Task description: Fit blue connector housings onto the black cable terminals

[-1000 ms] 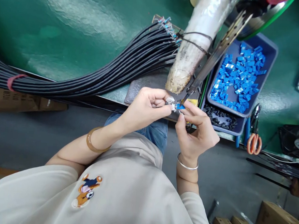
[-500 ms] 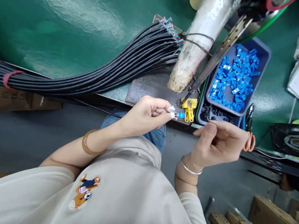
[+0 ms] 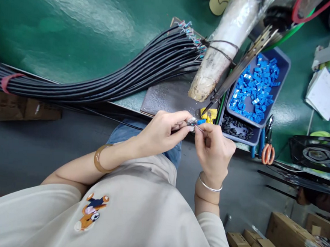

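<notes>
My left hand (image 3: 167,133) is closed in a pinch on a cable end, its fingertips covered with white wrapping. A black cable (image 3: 122,123) runs in behind that hand from the left. Just past the left fingertips sits a small blue connector (image 3: 201,122), against a yellow clip-like piece (image 3: 210,114) at the bench edge. My right hand (image 3: 214,145) is closed, with thumb and index finger pinching a thin wire (image 3: 199,129) close to the left fingertips. Fingers partly hide the cable end and connector.
A thick bundle of black cables (image 3: 105,83) lies across the green bench (image 3: 83,31). A wrapped white tube (image 3: 220,56) and a metal bar (image 3: 239,68) slant overhead. Right of them stand a bin (image 3: 283,68) of blue connectors, a bin of black pieces (image 3: 235,127) and orange-handled scissors (image 3: 268,154).
My right hand has moved left from beside the bins to my left fingertips. My left hand stays nearly in place. The scissors are now uncovered.
</notes>
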Tool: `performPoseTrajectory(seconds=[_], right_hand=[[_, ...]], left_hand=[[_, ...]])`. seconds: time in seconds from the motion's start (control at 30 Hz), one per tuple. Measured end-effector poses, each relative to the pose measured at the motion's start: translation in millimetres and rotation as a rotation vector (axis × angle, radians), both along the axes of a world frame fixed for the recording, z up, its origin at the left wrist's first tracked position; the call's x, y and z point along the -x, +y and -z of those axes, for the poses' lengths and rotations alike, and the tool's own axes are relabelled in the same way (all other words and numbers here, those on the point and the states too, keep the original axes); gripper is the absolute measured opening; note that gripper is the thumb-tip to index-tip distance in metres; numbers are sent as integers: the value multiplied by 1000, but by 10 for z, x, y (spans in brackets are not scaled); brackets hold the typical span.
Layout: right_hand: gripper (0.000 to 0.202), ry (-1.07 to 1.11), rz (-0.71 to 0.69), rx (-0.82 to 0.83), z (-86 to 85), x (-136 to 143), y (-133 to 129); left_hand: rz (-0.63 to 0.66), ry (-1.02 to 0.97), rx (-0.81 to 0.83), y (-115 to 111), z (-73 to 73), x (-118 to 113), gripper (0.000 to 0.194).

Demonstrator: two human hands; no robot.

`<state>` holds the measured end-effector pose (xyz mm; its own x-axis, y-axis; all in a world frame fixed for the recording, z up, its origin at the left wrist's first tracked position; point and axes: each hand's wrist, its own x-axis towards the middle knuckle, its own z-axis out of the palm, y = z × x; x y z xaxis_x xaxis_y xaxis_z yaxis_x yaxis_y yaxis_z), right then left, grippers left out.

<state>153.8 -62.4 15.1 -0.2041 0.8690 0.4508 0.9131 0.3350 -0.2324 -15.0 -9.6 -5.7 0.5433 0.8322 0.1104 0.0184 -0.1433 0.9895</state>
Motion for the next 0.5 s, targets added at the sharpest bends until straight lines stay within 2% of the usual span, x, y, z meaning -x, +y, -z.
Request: performPoseTrajectory(seconds=[0.07, 0.13, 0.2, 0.27, 0.37, 0.43, 0.5], right_hand=[[6, 125, 33, 53, 35, 45, -1], [3, 387, 72, 185, 78, 94, -13], [7, 663, 100, 304, 124, 134, -32], [10, 787, 140, 287, 165, 150, -45], [16, 764, 208, -46, 194, 124, -32], [21, 810, 180, -334, 181, 85, -3], [19, 893, 132, -512, 147, 50, 20]], left_hand=[[-65, 40, -194, -20, 51, -6, 8], [-132, 61, -342, -42, 89, -18, 7], [-187, 50, -411, -66, 106, -32, 6], [-207, 16, -401, -86, 104, -44, 5], [-187, -39, -276, -94, 79, -57, 6], [-171, -73, -161, -78, 62, -66, 7], [-167, -98, -69, -52, 50, -77, 9]])
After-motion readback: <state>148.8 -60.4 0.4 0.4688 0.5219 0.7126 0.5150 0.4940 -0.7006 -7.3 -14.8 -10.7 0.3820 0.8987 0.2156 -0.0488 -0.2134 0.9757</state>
